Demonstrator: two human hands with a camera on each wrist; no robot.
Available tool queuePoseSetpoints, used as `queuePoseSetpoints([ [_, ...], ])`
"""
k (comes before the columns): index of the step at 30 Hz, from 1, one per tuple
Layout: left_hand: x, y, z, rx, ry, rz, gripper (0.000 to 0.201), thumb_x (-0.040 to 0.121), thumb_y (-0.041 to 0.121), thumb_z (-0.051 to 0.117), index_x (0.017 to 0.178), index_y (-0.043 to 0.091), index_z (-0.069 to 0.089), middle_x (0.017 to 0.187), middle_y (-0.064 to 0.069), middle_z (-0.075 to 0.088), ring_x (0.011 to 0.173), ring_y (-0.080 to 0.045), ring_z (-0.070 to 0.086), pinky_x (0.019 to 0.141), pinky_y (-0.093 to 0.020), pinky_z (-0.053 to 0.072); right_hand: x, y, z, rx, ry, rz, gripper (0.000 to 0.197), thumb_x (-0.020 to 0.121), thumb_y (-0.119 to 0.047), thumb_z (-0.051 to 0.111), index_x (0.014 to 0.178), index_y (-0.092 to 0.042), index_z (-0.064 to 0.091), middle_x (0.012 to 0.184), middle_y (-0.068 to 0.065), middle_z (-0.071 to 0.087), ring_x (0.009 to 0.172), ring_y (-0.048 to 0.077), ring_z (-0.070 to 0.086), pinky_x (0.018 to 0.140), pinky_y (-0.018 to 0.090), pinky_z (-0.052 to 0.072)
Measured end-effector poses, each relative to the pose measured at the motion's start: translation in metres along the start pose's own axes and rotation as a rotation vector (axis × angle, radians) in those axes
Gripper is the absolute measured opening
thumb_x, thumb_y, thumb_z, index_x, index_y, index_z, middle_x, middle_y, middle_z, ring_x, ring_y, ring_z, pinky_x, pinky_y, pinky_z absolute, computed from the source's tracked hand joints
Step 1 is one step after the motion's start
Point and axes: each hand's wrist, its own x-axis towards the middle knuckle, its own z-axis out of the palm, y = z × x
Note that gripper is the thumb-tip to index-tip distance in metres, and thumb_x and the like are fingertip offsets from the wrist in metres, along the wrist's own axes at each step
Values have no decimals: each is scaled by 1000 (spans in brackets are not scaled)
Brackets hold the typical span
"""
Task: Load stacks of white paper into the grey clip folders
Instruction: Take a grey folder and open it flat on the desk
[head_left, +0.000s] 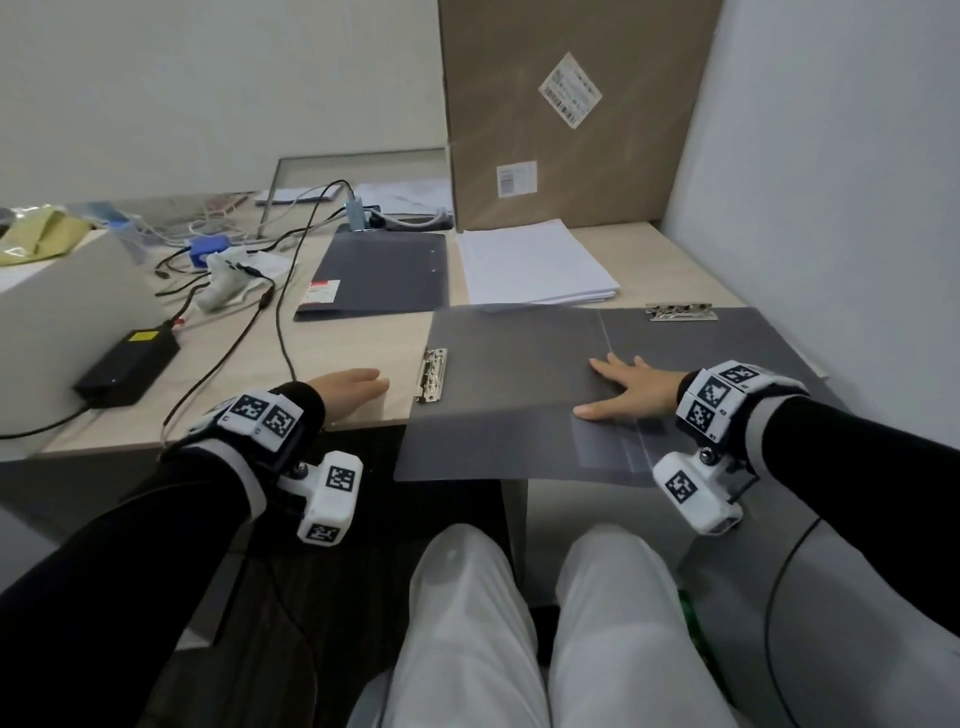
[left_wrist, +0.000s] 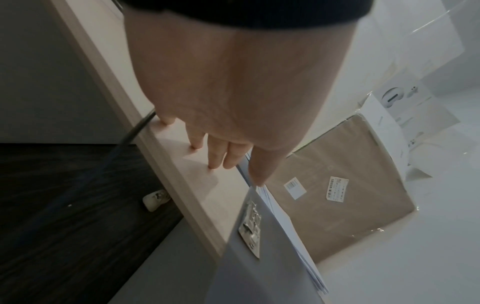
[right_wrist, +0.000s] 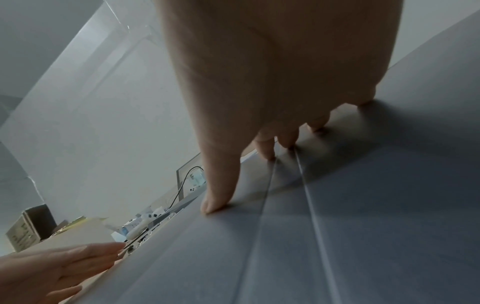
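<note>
A grey clip folder (head_left: 519, 364) lies open on the desk in front of me, its near edge hanging over the desk rim. It has a metal clip (head_left: 431, 375) at its left edge and another metal clip (head_left: 681, 312) at the far right. My right hand (head_left: 631, 387) lies flat with spread fingers on the folder's middle fold (right_wrist: 285, 226). My left hand (head_left: 353, 391) rests flat on the bare desk just left of the folder (left_wrist: 259, 257). A stack of white paper (head_left: 535, 262) sits behind the folder. A closed grey folder (head_left: 379, 275) lies to its left.
A tall cardboard box (head_left: 566, 114) leans against the wall behind the paper. Black cables (head_left: 280, 312), a power brick (head_left: 127, 366), a blue device (head_left: 209, 249) and a white box (head_left: 62, 312) crowd the desk's left. A wall (head_left: 831, 182) bounds the right side.
</note>
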Motion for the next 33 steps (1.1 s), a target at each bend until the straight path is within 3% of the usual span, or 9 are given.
queuePoseSetpoints([
  [8,9,9,-1,7,-5,122,65,90,29,60,147,19,32,154,-4,33,143,-19,30,119,-34,20,5,-24,-14,-122,25,-46,100,77,-65,58,153,-27,5,162,2,-8,148,31,-13,120,50,2],
  [13,23,26,12,66,-57,179,68,90,16,61,149,20,27,155,-1,30,144,-17,25,115,-25,17,23,-46,-18,-161,23,-86,106,75,-70,56,153,-29,-2,161,-1,-11,148,30,-13,120,53,2],
  [17,35,22,12,86,-145,210,74,88,13,63,149,22,24,157,-1,25,146,-16,22,119,-29,15,33,-49,-13,-201,-50,-98,113,72,-71,58,152,-29,-8,161,-2,-15,148,27,-13,120,51,0],
  [20,38,18,8,81,-181,197,80,82,17,69,149,24,26,151,0,36,142,-18,29,119,-32,18,37,-45,-7,-190,-57,-124,113,71,-69,61,152,-29,-7,161,-1,-14,148,26,-15,120,50,1],
  [24,34,20,7,169,-225,225,102,60,38,70,149,28,21,147,3,42,139,-16,34,115,-30,23,36,-36,-2,-203,-58,-166,114,70,-70,62,152,-31,-6,161,-3,-13,148,23,-15,121,49,2],
  [29,29,20,10,355,-206,207,94,78,32,73,151,26,15,156,1,28,144,-17,26,116,-28,18,25,-31,-1,-220,-71,-192,111,72,-67,62,152,-31,-7,161,-5,-15,148,20,-16,120,48,-1],
  [33,24,22,10,341,-192,208,92,78,27,74,151,27,19,153,0,33,142,-17,28,113,-25,20,23,-33,1,-236,-52,-190,110,73,-66,62,152,-30,-7,161,-4,-15,148,21,-16,118,48,-2],
])
